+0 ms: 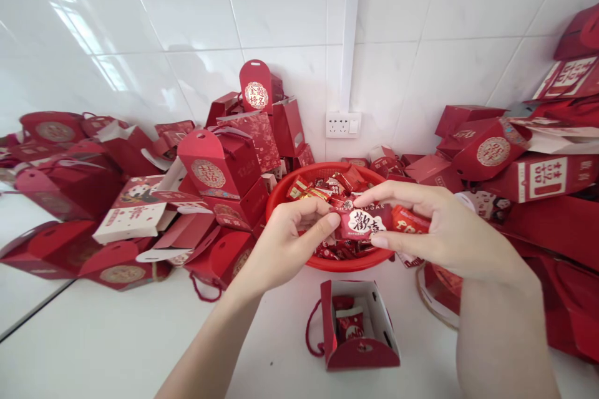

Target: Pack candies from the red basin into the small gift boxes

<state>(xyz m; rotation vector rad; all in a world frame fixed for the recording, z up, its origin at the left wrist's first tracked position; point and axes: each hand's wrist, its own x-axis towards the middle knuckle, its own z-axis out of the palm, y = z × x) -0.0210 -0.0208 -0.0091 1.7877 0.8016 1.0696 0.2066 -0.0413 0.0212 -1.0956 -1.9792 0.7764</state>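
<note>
On a white tabletop (271, 340), an open red box (362, 358) was placed near a red basket (350, 264). Red cartons (124, 268) were heaped on both sides.

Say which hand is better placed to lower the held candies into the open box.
Probably the right hand: it pinches the dark candy and seems to hold the orange-red candy, while the left hand only pinches the dark candy's end.
</note>
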